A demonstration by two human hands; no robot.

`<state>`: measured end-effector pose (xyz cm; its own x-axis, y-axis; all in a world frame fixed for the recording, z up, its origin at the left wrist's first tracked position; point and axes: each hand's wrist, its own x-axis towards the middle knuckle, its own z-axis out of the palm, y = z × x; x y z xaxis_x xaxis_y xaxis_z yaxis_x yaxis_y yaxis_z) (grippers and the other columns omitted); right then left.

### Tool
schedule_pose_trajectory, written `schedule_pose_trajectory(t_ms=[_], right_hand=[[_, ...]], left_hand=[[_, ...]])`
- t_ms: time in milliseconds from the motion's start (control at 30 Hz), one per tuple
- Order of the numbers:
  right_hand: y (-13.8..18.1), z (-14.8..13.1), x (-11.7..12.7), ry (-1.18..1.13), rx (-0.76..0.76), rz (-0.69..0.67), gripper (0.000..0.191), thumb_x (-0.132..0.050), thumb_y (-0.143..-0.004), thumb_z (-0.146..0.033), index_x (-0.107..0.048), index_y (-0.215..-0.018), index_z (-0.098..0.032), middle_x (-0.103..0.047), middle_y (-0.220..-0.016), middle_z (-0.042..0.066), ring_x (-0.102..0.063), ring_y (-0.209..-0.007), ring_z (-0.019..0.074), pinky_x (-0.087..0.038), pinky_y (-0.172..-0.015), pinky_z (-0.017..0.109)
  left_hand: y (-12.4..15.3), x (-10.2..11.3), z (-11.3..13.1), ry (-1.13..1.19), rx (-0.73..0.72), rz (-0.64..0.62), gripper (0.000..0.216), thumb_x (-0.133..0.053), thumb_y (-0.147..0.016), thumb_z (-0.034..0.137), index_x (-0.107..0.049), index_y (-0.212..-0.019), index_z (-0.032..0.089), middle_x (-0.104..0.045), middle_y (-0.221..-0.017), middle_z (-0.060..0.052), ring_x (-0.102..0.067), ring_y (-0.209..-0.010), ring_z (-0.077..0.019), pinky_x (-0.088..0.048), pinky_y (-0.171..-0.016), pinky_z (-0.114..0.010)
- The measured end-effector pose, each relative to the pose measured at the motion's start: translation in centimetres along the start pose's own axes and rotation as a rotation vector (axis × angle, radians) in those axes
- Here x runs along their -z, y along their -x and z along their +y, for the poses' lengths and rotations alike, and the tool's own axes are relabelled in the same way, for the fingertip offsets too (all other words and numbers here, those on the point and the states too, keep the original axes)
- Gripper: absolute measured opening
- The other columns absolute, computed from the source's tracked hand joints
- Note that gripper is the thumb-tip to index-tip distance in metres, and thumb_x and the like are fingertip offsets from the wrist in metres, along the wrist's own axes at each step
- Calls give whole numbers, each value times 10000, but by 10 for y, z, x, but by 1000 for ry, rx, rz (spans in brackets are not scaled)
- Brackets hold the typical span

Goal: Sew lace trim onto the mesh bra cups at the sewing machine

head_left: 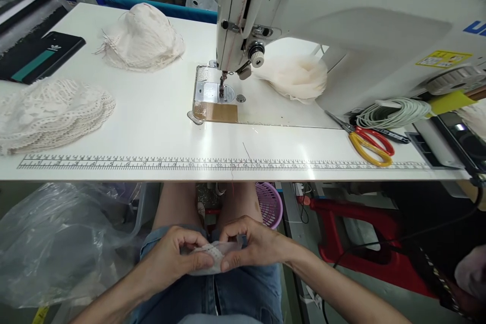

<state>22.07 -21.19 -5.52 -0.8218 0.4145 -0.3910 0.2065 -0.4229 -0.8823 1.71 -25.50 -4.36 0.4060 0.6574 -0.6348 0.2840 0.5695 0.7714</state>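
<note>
Over my lap, below the table edge, a small piece of white lace fabric (214, 253) is stretched between both hands. My left hand (186, 253) pinches its left side between thumb and fingers. On the other side, my right hand (248, 245) grips the fabric the same way, its thumb close to the lace strip. Part of the cloth is hidden behind the fingers. In front of me stands a white sewing machine (353, 15), its presser foot (221, 86) above the metal needle plate, with no fabric under it.
Stacked lace pieces (53, 111) and cream fabric pieces (142, 38) lie on the left of the table. More cream pieces (298, 78) sit under the machine arm. Scissors (368, 144) and coiled cord (395, 113) are at right. A printed ruler (205, 163) runs along the front edge.
</note>
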Motion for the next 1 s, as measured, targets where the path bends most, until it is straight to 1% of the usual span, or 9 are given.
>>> schedule_pose_trajectory(t_ms=[67,167,333,567,733,867,1000], right_hand=[[-1,-1,-2,-21,-6,9,351,-733,-676,-433,-625,-759,-110,-502,-619,-36,-412,-551,65,-317,-507,177],[-3,0,-3,-36,15,15,338,-718,-701,-419,-612,-747,-101,-500,-620,-29,-424,-574,72,-331,-528,182],[-2,5,-2,-67,34,21,317,-701,-728,-397,-604,-754,-96,-514,-650,-13,-438,-595,80,-352,-552,193],[-2,3,-4,39,56,42,304,-688,-745,-388,-590,-790,-103,-467,-629,-32,-382,-577,73,-306,-520,186],[-4,5,-6,8,60,39,331,-657,-767,-426,-575,-771,-105,-454,-618,-33,-380,-572,74,-309,-519,188],[-4,7,-6,-6,60,69,357,-656,-758,-451,-556,-736,-110,-468,-638,-26,-387,-581,74,-307,-526,188],[-3,7,-6,14,75,88,351,-651,-763,-450,-559,-741,-112,-460,-634,-27,-384,-583,75,-303,-525,188]], left_hand=[[0,0,0,-44,-8,5,233,-659,-711,356,-707,-667,132,-575,-603,8,-443,-591,-123,-326,-551,-206],[1,1,-2,-96,-37,16,217,-656,-713,337,-691,-656,131,-549,-603,18,-423,-596,-119,-312,-552,-205],[0,2,-5,-73,-42,-11,256,-615,-757,361,-658,-660,127,-502,-590,30,-385,-576,-107,-285,-540,-208],[1,1,-4,-114,-30,3,280,-615,-761,375,-672,-664,119,-521,-598,18,-405,-595,-116,-289,-555,-211],[2,1,-7,-107,-30,24,297,-606,-761,403,-679,-688,125,-512,-584,22,-389,-579,-115,-272,-540,-212],[0,-3,-6,-59,-26,32,284,-661,-703,399,-692,-779,127,-550,-632,15,-420,-607,-124,-298,-567,-206],[-2,-8,-5,-21,8,61,344,-639,-709,451,-689,-724,111,-521,-604,10,-410,-599,-126,-303,-554,-208]])
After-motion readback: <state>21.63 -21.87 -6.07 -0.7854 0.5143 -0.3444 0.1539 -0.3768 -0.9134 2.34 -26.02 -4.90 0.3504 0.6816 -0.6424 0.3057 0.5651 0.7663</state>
